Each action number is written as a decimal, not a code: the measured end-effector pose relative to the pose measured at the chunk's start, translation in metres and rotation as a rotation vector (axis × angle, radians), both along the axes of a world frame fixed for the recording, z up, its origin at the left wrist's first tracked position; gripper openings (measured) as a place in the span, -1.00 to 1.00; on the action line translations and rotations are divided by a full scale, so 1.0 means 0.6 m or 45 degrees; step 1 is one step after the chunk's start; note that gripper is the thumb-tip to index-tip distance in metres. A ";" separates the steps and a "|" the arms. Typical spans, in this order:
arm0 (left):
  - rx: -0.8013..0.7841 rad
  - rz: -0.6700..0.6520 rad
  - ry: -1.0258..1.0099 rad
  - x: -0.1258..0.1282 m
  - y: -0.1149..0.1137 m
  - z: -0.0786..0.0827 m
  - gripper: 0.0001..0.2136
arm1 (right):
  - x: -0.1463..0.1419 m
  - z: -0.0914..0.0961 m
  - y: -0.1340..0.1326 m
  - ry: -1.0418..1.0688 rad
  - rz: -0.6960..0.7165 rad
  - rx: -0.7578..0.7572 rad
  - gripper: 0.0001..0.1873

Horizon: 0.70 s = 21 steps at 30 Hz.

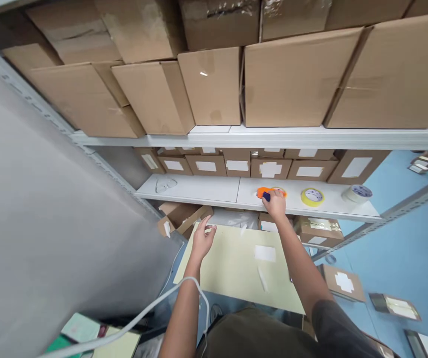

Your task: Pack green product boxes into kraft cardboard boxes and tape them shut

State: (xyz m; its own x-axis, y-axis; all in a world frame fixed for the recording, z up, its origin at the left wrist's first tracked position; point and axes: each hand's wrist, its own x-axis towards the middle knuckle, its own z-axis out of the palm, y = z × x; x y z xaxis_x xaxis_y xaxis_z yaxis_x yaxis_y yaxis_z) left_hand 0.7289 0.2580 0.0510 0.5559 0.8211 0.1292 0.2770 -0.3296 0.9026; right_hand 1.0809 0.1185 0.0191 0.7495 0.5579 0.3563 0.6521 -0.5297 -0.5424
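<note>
My right hand (276,203) reaches up to the white middle shelf (214,191), its fingers closed on an orange tape dispenser (263,192) with a dark blue part. To the right of that hand lies a roll of yellow tape (312,197). A thicker roll of whitish tape (357,194) sits near the shelf's right end. Over the left edge of a pale yellow board (232,268) hangs my left hand (203,238), open, with fingers apart and nothing in it. On the board are a white paper label (265,253) and a slim white object (262,279).
Large cardboard boxes (288,79) fill the upper shelf, and smaller labelled boxes (206,164) line the shelf behind the tape. Clear safety glasses (165,184) lie at left. A white cable (142,318) crosses my left forearm. Several parcels (344,282) are on the blue floor at right.
</note>
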 end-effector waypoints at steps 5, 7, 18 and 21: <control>-0.056 0.112 0.062 -0.075 -0.001 -0.056 -0.53 | -0.126 -0.033 0.041 0.146 0.502 0.185 -0.57; -0.069 0.186 0.084 -0.120 -0.005 -0.077 -0.56 | -0.186 -0.055 0.066 0.240 0.640 0.202 -0.56; -0.058 0.819 0.319 -0.488 -0.051 -0.132 -0.63 | -0.567 -0.134 0.199 0.505 1.393 0.053 -0.62; -0.056 0.996 0.324 -0.611 -0.066 -0.167 -0.65 | -0.697 -0.135 0.233 0.497 1.588 0.008 -0.65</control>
